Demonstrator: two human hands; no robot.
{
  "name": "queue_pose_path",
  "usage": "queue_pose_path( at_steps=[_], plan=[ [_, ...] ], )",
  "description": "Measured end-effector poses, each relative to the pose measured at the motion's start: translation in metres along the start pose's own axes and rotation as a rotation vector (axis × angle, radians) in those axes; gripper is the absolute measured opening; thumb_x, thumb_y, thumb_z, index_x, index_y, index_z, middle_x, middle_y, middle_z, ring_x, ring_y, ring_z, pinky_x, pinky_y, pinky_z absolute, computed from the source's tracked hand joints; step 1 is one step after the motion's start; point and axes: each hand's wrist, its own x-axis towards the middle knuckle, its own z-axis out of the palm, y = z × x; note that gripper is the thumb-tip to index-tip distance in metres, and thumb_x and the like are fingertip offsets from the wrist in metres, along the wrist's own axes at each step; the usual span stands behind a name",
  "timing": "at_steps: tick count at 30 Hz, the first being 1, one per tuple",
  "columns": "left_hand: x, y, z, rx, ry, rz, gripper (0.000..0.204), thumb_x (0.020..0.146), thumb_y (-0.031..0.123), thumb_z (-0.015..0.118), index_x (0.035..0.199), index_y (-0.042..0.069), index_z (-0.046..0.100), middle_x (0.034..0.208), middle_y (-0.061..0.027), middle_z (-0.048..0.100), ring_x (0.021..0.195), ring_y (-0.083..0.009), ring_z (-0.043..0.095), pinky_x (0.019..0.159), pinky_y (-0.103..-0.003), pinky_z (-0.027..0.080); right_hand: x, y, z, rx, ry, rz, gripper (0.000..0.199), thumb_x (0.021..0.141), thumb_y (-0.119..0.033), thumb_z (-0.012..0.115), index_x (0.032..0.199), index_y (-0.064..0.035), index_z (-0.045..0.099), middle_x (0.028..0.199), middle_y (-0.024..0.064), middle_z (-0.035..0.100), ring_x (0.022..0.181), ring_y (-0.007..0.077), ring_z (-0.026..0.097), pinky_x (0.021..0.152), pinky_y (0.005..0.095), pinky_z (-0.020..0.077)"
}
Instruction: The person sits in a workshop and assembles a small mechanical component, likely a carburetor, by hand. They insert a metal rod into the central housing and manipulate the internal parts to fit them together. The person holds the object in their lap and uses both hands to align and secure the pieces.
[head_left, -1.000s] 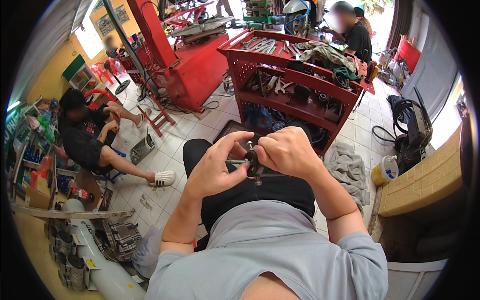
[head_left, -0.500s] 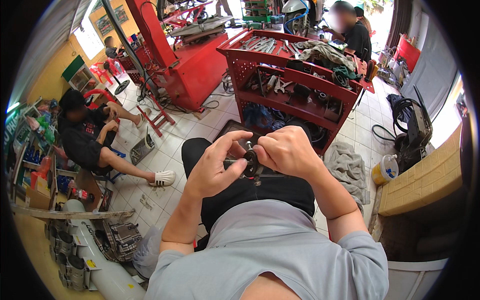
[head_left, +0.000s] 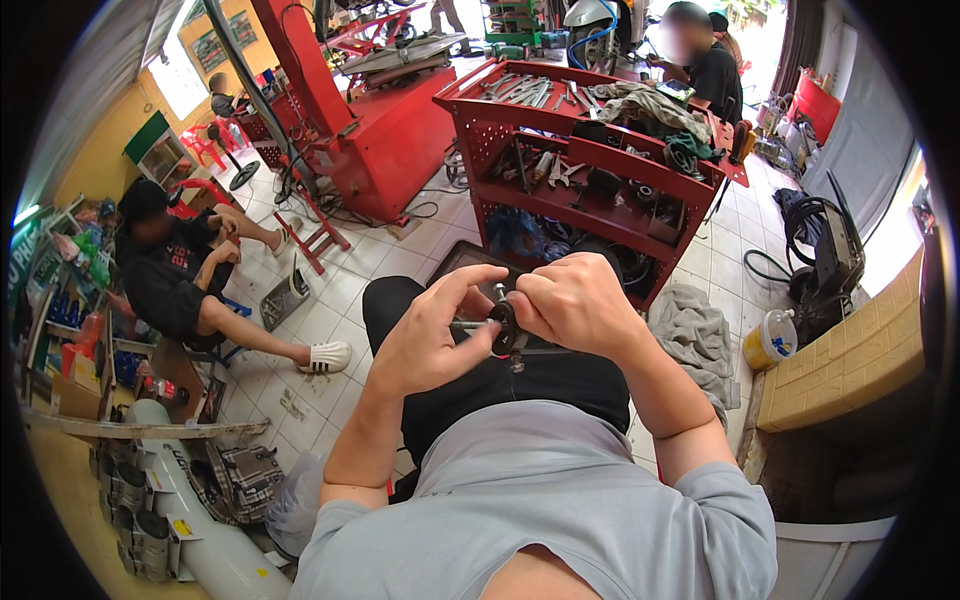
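A small dark round metal part (head_left: 505, 330) is between my hands above my lap. A bright bolt (head_left: 499, 291) sticks up from it, and a short stem hangs below. My right hand (head_left: 578, 303) is closed on its right side, with curled fingers and the thumb pressed to it. My left hand (head_left: 425, 335) curves round the left side, the thumb tip by the disc's edge and the index finger arched above. A thin rod (head_left: 467, 324) runs from the disc into the left palm. The other left fingers are partly hidden.
A red tool cart (head_left: 590, 215) with wrenches and rags stands just ahead. Below my hands is a dark tray (head_left: 455, 258). A grey cloth (head_left: 692, 335) and a white bucket (head_left: 770, 340) are at right. On the left sits a person (head_left: 170, 265), near a small tray (head_left: 286, 298).
My left thumb has drawn slightly down from the disc, and more of the thin rod shows. The right hand has hardly moved.
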Motion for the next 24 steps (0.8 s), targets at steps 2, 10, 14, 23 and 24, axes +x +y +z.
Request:
queue_pose_path(
  at_steps=[2, 10, 14, 23, 24],
  plan=[
    [0.0, -0.001, 0.0, -0.039, 0.01, -0.012, 0.054, 0.074, 0.003, 0.059, 0.127, 0.0, 0.051, 0.087, -0.0061, 0.059, 0.081, -0.0146, 0.059, 0.08, -0.028, 0.047, 0.0, 0.0, 0.0, 0.001, 0.002, -0.001, 0.028, 0.084, -0.021, 0.064, 0.061, -0.0083, 0.054, 0.053, 0.0067, 0.056, 0.049, 0.0267, 0.058, 0.046, 0.0372, 0.0441],
    [-0.001, 0.0, -0.001, -0.058, -0.002, -0.024, 0.052, 0.076, 0.006, 0.06, 0.127, 0.001, 0.052, 0.088, -0.0067, 0.059, 0.081, -0.0149, 0.057, 0.08, -0.028, 0.046, -0.002, -0.001, 0.002, 0.004, 0.025, -0.006, 0.026, 0.083, -0.021, 0.064, 0.062, -0.0083, 0.055, 0.053, 0.0062, 0.055, 0.048, 0.0264, 0.057, 0.046, 0.0371, 0.0437],
    [-0.002, -0.003, -0.004, -0.068, -0.027, 0.055, 0.05, 0.079, 0.008, 0.06, 0.127, 0.001, 0.052, 0.089, -0.0071, 0.059, 0.082, -0.014, 0.057, 0.079, -0.028, 0.046, -0.001, -0.001, 0.001, 0.016, 0.029, -0.012, 0.026, 0.083, -0.021, 0.064, 0.062, -0.0084, 0.055, 0.053, 0.006, 0.055, 0.048, 0.0263, 0.057, 0.046, 0.0372, 0.0436],
    [0.0, -0.008, -0.006, -0.097, -0.032, 0.097, 0.049, 0.081, 0.01, 0.062, 0.128, 0.002, 0.052, 0.085, -0.0078, 0.058, 0.077, -0.0143, 0.059, 0.073, -0.029, 0.048, 0.0, -0.003, -0.001, -0.001, 0.006, -0.006, 0.028, 0.084, -0.022, 0.064, 0.061, -0.0084, 0.054, 0.054, 0.0065, 0.056, 0.049, 0.0265, 0.058, 0.046, 0.0375, 0.044],
    [0.0, -0.005, -0.005, -0.061, -0.032, 0.132, 0.049, 0.081, 0.01, 0.063, 0.128, 0.002, 0.052, 0.085, -0.0077, 0.058, 0.077, -0.0143, 0.059, 0.073, -0.028, 0.048, 0.0, -0.002, -0.002, 0.001, 0.002, -0.004, 0.028, 0.084, -0.022, 0.064, 0.061, -0.0084, 0.054, 0.054, 0.0065, 0.056, 0.049, 0.0265, 0.058, 0.046, 0.0375, 0.0439]
  ],
)
